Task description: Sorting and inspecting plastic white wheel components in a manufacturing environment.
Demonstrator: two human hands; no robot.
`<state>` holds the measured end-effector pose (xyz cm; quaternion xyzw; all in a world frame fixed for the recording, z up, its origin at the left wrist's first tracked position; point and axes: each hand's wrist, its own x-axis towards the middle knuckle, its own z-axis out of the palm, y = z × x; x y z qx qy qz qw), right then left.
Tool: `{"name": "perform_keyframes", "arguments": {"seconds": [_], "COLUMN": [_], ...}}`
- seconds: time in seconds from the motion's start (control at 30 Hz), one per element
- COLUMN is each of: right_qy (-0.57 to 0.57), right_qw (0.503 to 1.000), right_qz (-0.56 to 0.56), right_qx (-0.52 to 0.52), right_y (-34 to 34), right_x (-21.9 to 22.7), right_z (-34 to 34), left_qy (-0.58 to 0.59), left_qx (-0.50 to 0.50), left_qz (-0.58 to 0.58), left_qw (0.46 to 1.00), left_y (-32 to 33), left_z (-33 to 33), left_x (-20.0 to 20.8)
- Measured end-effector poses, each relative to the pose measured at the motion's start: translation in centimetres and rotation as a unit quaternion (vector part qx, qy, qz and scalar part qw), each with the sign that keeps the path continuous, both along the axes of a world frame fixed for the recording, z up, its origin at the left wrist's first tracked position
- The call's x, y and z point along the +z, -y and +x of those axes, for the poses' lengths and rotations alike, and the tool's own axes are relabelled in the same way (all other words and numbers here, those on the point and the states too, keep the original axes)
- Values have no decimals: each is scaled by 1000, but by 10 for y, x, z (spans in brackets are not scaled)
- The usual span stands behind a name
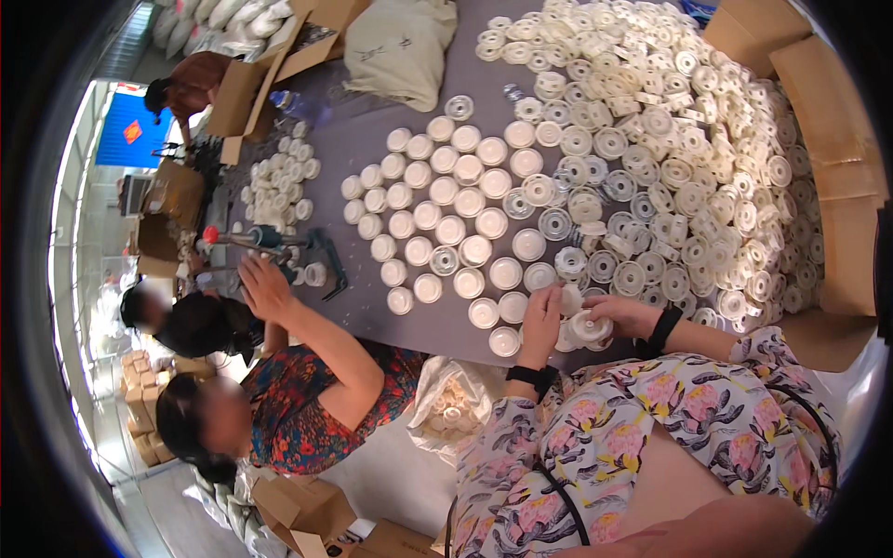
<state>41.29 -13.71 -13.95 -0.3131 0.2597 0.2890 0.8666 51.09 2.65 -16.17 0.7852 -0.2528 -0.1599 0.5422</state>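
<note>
- Head view shows the wearer's left hand (544, 318) and right hand (625, 314) close together at the near edge of a grey table (433, 324).
- The right hand is curled around a white disc (590, 326), just in front of the wearer's body; holding it low and close probably keeps it steady and easy to see.
- The left hand has its fingertips drawn together beside a small pale piece (569, 300); whether they grip it I cannot tell.
- A large heap of white parts (688, 139) lies beyond and to the right, seemingly placed so the right hand can reach it; a cardboard wall (828, 167) beside it likely stops the parts spilling.
- White caps (450, 231) stand spread out in loose rows to the left, mostly apart, perhaps so that each can be picked up singly.
- Farther left, a co-worker's hand (265, 288) is near a green press (265, 238).
- The held disc looks round, matte and off-white, with a raised centre; fingers cover part of its rim, and its underside is hidden.
</note>
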Motion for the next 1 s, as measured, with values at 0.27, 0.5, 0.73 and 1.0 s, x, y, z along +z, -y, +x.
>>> {"name": "perform_keyframes", "arguments": {"seconds": [0.27,0.5,0.73,1.0], "right_qy": [27,-50,-59,-48], "right_qw": [1000,998,996,995], "right_qz": [-5,-22,-33,-29], "right_qx": [10,-29,-58,-84], "right_y": [10,25,35,37], "right_x": [12,6,18,18], "right_z": [27,40,53,43], "left_qy": [-215,121,129,111], "left_qx": [156,229,220,242], "left_qz": [1,287,277,259], "left_qw": [964,922,926,929], "left_y": [-14,-76,-80,-67], "left_z": [66,164,160,169], "left_x": [9,-9,-18,-15]}}
